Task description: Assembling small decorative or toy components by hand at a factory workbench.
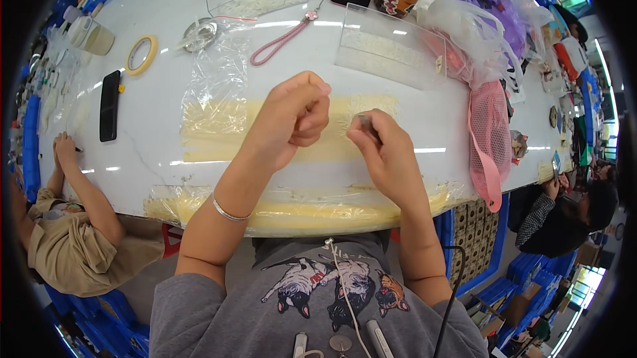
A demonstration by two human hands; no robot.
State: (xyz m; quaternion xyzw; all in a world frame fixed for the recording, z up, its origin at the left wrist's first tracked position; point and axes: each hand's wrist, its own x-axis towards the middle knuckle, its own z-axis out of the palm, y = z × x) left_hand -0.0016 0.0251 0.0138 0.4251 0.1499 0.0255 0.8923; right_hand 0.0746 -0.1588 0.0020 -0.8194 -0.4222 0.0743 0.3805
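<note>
My left hand (292, 116) is raised over the yellow-taped part of the table, its fingers curled in and the thumb and forefinger pressed together. What it pinches, if anything, is too small to make out. To its right, my right hand (388, 152) is closed round a small dark grey object (365, 123), which shows between thumb and forefinger. Most of that object is hidden by the fingers, so its kind cannot be told. The two hands are apart. Beneath them lies a sheet of yellowish tape (225, 149) under clear film.
Beyond my hands stand clear plastic trays (378, 56) with pale small pieces. A pink braided strap (282, 43), tape roll (141, 55) and black phone (109, 106) lie leftward. At right are plastic bags (464, 23) and a pink mesh bag (490, 126). Co-workers sit on both sides.
</note>
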